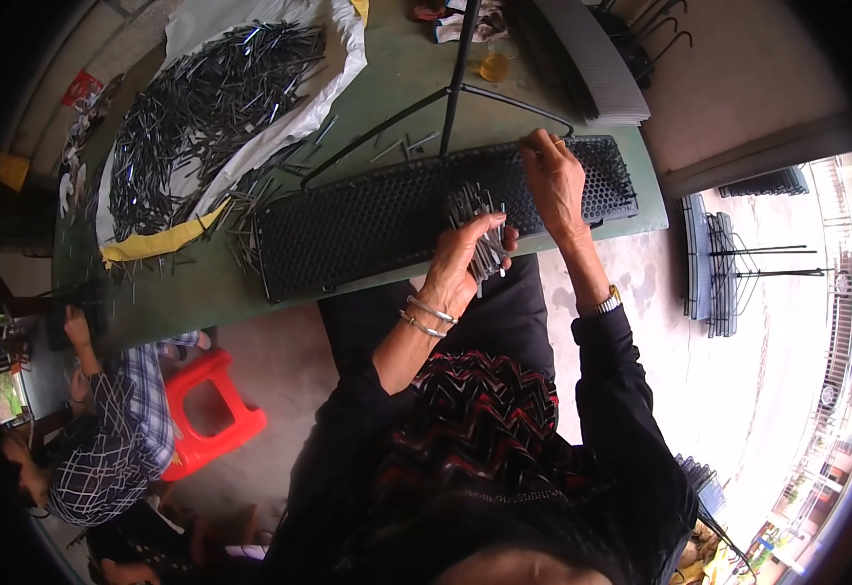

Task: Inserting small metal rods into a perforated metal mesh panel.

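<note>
My left hand (457, 252) is closed round a bundle of thin dark metal rods (469, 203), held over the near edge of a long black panel (348, 222) with many small holes. The rods stick out on both sides of the fist. Above the panel's right part is my right hand (554, 180), its fingers pinched together. Whatever lies between those fingertips is too small or hidden to name. The panel rests on a green table (143, 300), and short rods stand along its right end. A thin black metal frame (453, 97) reaches across the panel's far edge.
A white sack (350, 49) spread open at the far left bears a heap of loose rods (221, 88). A glass of amber liquid (493, 66) and stacked grey perforated sheets (582, 58) are at the back. A red stool (240, 424) and a seated person (104, 458) are at left.
</note>
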A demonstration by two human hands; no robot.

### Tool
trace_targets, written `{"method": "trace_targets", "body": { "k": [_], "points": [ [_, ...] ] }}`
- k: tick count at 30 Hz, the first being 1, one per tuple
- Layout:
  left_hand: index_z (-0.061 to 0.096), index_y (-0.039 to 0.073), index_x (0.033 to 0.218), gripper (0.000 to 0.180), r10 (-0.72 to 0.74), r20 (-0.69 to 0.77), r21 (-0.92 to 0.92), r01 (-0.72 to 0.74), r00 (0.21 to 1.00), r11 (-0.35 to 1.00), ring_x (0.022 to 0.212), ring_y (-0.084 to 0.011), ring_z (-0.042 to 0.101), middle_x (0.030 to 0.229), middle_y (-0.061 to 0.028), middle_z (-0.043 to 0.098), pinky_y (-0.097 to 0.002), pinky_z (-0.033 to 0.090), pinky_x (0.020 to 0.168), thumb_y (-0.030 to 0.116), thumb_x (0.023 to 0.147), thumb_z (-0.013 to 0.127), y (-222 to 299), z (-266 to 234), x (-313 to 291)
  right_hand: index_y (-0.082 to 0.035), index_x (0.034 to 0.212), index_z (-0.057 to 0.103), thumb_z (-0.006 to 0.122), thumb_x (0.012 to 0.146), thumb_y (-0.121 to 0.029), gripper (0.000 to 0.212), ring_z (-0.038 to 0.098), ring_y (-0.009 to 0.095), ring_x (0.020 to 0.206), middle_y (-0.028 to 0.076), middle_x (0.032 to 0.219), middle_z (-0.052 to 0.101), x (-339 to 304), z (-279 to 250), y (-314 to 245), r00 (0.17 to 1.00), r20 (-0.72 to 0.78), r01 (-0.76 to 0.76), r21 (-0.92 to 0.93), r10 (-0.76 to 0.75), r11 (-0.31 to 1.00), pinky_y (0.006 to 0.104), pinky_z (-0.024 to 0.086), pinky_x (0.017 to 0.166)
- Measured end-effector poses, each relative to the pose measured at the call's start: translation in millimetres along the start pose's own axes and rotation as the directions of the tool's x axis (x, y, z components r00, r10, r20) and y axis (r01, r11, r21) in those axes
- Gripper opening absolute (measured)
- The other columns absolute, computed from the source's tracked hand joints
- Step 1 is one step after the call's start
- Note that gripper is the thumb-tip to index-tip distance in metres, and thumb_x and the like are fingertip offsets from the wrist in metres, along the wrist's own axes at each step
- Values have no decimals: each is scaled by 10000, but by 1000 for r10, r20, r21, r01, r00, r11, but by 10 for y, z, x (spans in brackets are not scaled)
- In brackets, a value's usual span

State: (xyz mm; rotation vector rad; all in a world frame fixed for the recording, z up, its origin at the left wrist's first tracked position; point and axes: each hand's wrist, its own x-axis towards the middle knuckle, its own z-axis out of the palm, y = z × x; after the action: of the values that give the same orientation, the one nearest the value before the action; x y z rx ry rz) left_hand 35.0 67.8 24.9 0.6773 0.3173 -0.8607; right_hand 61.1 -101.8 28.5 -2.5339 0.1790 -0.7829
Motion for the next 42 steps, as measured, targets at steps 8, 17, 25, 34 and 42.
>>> {"method": "trace_targets", "body": {
  "k": [8,17,25,34,42],
  "points": [
    [580,37,853,159,-1,2,21,1,1000,1000,623,-179,612,745,-110,642,-277,483,501,131,789,692,-41,-13,3,-106,912,615,625,832,-170,103,589,303,760,106,843,575,31,42,43,994,86,-53,-69,59,996,380,467,661],
    [619,34,845,135,2,17,135,-5,1000,991,661,-181,641,764,-100,660,-284,490,501,137,793,688,-23,-64,42,44,914,616,624,872,-163,212,613,144,740,81,773,620,-173,-564,-215,776,630,-387,425,39,818,282,471,648],
    [628,11,897,184,21,35,51,-22,999,998,700,-194,664,794,-109,669,-310,530,541,162,806,679,-59,11,64,18,872,597,563,874,-77,101,574,114,583,59,712,619,-121,-432,-87,876,368,-449,387,312,805,255,455,536],
    [605,45,952,183,-45,46,-31,47,998,998,768,-180,637,848,-111,665,-292,505,588,168,829,664,-32,88,50,-35,897,561,563,890,-77,42,585,198,532,118,658,587,15,42,182,985,-161,-32,153,57,988,302,455,506],
    [600,17,932,194,19,42,-17,-18,999,1000,711,-177,636,840,-134,671,-302,507,546,179,832,637,-49,55,64,-95,911,623,611,840,-126,79,603,297,765,96,856,590,48,-9,96,999,33,-14,16,13,1000,368,480,657]
  ]
}}
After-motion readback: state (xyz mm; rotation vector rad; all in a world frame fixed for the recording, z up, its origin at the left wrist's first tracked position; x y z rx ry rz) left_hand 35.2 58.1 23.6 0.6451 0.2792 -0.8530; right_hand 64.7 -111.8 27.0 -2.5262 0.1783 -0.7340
